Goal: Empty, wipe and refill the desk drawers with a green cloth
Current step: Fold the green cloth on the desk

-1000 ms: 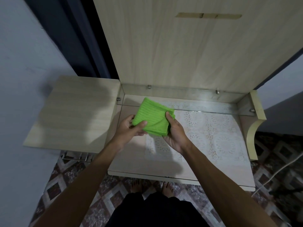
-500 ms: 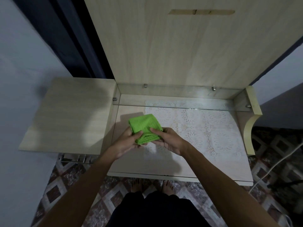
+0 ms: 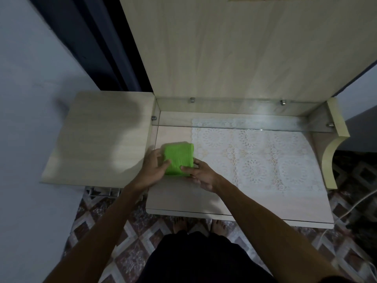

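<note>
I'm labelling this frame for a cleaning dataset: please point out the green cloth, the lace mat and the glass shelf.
green cloth (image 3: 179, 156), head view, middle of its folded top.
lace mat (image 3: 255, 160), head view, its patterned centre.
glass shelf (image 3: 244, 121), head view, its bare front strip.

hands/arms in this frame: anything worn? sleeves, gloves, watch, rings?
Both forearms are bare up to the frame edge, with no sleeves in view. The left hand and right hand have no gloves, and no watch or bracelet shows at either wrist. Rings: none visible, though the frame is dim and slightly blurred. Below the arms, the person wears dark clothing; the feet are bare.
</note>
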